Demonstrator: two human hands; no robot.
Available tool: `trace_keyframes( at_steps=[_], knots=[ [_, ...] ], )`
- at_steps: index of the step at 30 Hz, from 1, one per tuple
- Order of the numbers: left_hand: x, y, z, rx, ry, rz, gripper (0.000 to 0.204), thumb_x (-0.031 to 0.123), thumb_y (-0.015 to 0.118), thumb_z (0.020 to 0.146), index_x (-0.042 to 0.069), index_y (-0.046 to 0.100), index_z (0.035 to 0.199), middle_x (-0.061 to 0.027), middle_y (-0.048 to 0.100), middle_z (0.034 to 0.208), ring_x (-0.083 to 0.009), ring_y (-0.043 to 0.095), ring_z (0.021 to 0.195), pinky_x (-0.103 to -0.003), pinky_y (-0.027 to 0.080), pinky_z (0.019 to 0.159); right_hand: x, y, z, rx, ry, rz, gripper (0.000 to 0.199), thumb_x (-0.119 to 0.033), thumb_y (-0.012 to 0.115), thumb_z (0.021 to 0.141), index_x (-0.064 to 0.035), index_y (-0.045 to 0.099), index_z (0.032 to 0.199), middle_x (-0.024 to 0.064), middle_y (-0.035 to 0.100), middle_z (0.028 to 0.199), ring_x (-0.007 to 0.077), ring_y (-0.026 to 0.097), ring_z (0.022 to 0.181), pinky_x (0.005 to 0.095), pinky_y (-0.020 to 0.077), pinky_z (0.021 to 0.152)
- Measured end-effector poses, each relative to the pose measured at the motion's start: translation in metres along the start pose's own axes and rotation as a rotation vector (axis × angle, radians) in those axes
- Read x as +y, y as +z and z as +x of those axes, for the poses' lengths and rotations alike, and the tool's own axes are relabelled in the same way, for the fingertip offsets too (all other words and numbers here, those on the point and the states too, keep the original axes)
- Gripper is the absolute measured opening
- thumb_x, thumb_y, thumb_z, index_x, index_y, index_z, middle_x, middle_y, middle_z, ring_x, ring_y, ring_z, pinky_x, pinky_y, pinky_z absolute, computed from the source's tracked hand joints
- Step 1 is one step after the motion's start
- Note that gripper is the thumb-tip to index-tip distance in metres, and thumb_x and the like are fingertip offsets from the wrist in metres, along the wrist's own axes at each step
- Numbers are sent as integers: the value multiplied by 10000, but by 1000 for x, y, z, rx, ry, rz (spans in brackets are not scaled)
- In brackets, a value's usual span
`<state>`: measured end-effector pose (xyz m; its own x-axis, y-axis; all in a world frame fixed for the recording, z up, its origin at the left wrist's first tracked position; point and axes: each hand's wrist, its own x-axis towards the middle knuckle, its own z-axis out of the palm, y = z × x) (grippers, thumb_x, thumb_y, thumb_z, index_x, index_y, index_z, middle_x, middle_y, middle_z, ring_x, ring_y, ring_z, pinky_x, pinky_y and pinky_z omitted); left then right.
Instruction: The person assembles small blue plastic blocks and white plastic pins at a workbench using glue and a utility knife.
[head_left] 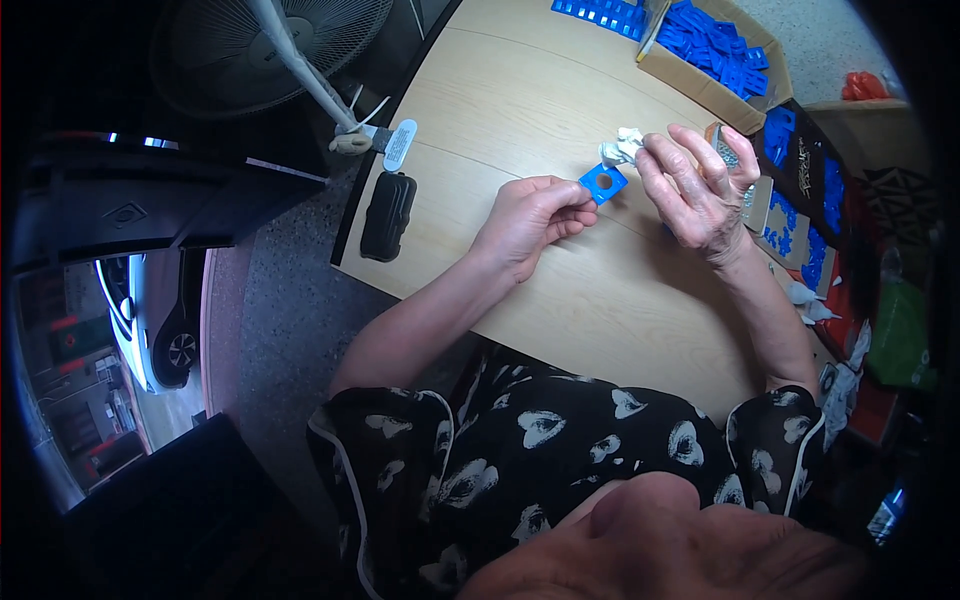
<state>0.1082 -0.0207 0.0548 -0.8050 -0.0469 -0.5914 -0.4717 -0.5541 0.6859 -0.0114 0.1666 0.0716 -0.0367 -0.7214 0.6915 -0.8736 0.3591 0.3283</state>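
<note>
My left hand [540, 215] pinches a small blue plastic plate [604, 184] with a round hole in it, holding it just above the wooden table. Close to the plate's far edge, a crumpled white tissue or cloth [622, 148] sits at the fingertips of my right hand [697, 185], which is closed on it. Whether the white wad touches the plate, I cannot tell. Partly hidden behind the right hand is a container of small metal pieces [729, 150].
A cardboard box [700, 88] heaped with blue plastic parts [712, 50] stands at the far right, beside a blue strip of parts [600, 16]. On the left lie a black case [388, 216] and a fan [300, 40]. Trays of small blue pieces [785, 225] line the right edge.
</note>
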Motion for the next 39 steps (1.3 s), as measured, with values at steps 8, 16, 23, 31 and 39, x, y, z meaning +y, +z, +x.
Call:
trace_keyframes(
  at_steps=[8, 16, 23, 31, 39],
  knots=[
    [0, -1, 3, -2, 7, 0, 144, 127, 603, 919, -8, 641, 954, -103, 674, 921, -133, 662, 831, -262, 529, 784, 1, 0, 3, 33, 7, -38, 118, -245, 753, 774, -187, 699, 862, -45, 685, 1012, 127, 592, 1081, 506, 270, 1070],
    [0, -1, 1, -9, 7, 2, 151, 125, 603, 923, -17, 634, 964, -108, 673, 928, -135, 659, 838, -266, 526, 790, 1, 0, 1, 26, -12, -30, 127, -247, 739, 780, -187, 701, 886, -50, 685, 1011, 138, 591, 1077, 500, 261, 1071],
    [-2, -10, -9, -31, 39, -13, 137, 118, 615, 935, -12, 628, 975, -106, 672, 925, -123, 652, 854, -242, 521, 806, 12, 11, 20, -55, 530, 282, 253, -123, 753, 727, -55, 688, 962, 59, 650, 977, 238, 579, 1010, 406, 365, 950],
    [-9, -9, -17, -123, 146, -80, 107, 115, 608, 954, 12, 635, 969, -83, 672, 912, -90, 620, 836, -208, 500, 790, 10, 75, -2, -162, 1051, 746, 313, -158, 753, 787, -5, 675, 1048, 133, 661, 1018, 269, 632, 947, 366, 503, 838],
    [-9, 2, -16, -62, 155, -104, 126, 109, 613, 946, -10, 633, 982, -89, 675, 921, -99, 634, 822, -223, 515, 773, -19, 12, -23, -203, 1302, 1348, 393, -201, 691, 887, 18, 626, 1207, 113, 632, 1201, 181, 604, 1082, 319, 477, 934]
  ],
)
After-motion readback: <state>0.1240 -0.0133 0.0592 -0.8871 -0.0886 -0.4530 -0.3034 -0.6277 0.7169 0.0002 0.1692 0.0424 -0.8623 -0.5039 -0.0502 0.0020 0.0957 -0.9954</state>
